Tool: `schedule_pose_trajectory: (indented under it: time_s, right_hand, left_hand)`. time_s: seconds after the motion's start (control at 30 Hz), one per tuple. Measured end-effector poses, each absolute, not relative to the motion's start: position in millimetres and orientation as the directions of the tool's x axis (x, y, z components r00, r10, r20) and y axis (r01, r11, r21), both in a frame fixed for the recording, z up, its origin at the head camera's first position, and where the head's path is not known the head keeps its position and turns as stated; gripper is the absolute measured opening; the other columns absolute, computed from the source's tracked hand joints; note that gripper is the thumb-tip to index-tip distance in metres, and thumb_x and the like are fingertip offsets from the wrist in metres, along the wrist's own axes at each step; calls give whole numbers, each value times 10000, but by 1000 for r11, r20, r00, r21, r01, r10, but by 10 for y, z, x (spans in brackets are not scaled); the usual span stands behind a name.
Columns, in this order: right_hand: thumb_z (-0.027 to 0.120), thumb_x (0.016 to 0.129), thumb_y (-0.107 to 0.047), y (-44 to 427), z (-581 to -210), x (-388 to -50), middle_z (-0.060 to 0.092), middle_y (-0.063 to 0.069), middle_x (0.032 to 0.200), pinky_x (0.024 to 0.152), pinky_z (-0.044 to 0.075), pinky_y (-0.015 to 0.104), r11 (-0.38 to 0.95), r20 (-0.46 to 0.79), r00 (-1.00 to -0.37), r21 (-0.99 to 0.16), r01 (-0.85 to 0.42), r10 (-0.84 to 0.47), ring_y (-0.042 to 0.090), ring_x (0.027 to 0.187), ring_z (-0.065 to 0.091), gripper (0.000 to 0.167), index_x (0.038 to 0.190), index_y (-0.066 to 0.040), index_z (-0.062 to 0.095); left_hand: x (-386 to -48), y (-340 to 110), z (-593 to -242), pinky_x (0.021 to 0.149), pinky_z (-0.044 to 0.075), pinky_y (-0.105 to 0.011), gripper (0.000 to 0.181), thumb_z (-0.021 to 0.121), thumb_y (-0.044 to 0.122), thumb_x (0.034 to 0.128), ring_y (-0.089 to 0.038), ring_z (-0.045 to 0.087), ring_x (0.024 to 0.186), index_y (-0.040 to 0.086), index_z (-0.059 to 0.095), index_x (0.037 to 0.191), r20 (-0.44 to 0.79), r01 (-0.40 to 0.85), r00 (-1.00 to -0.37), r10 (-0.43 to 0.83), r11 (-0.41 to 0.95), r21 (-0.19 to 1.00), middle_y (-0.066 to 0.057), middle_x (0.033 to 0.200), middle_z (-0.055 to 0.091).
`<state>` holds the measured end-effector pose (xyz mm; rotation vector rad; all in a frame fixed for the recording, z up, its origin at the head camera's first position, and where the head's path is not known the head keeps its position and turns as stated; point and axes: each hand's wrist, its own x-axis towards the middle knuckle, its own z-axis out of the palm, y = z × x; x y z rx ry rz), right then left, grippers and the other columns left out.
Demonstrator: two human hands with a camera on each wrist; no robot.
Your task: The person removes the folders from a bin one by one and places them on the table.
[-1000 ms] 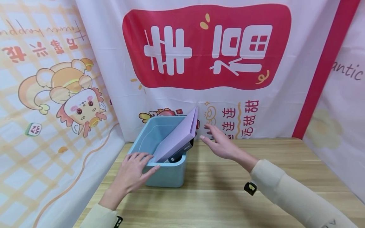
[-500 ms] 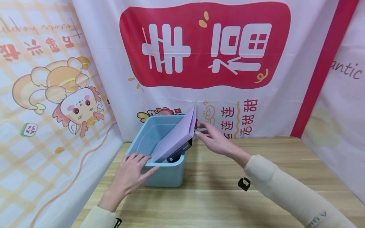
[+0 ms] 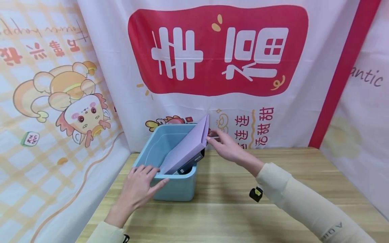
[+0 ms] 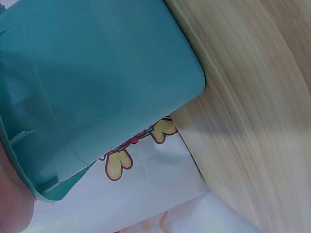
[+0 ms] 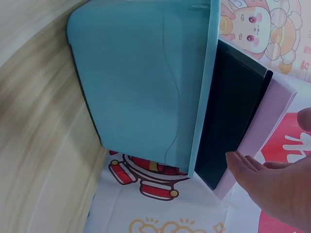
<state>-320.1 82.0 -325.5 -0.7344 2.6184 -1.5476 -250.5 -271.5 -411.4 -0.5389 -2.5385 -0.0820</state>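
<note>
While the left hand (image 3: 136, 187) rests over the near-left rim of the blue bin (image 3: 177, 189), thumb and fingers spread, light pressure there should steady it. Leaning inside, the purple folder (image 3: 185, 146) lies over a dark flat item (image 5: 235, 109), both tilted up beyond the right rim. To their right, the right hand (image 3: 228, 149) has thumb and fingers apart; contact is hard to tell, so a square pinch on the folder's raised edge would avoid creasing.

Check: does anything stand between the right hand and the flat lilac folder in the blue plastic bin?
Nothing visible stands between the right hand and the folder: the hand is at its raised edge, though contact is unclear. The flat black rectangular object lies beneath the folder, not between them.
</note>
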Motion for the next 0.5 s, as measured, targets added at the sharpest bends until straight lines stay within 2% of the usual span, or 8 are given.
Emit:
schedule_pose_trajectory:
  time_s: [0.23, 0.33, 0.5]
  right_hand:
    - [491, 1076, -428, 796, -3200, -3212, 502, 127, 1463, 1040, 481, 478, 366, 186, -905, -869, -333, -382, 310, 1332, 541, 605, 1544, -66, 362]
    - [496, 1076, -417, 784, -3170, -3215, 508, 147, 1458, 1032, 490, 466, 351, 176, -909, -881, -316, -377, 305, 1301, 569, 609, 1540, -45, 363]
    - [502, 1074, -414, 770, -3143, -3219, 510, 157, 1458, 1029, 494, 451, 345, 146, -917, -895, -282, -371, 292, 1266, 594, 621, 1540, -29, 357]
  left_hand:
    - [-2513, -2722, -4109, 855, 456, -482, 593, 557, 686, 942, -280, 636, 980, 140, 716, 1107, 532, 402, -759, 376, 913, -71, -57, 1086, 727]
    - [-2526, -2728, -4113, 795, 452, -446, 527, 571, 675, 939, -251, 623, 873, 160, 675, 982, 545, 413, -743, 389, 907, -84, -29, 975, 718]
    - [-2542, -2730, -4129, 712, 401, -387, 473, 590, 668, 931, -185, 533, 728, 216, 525, 806, 557, 425, -727, 401, 900, -93, 43, 800, 629]
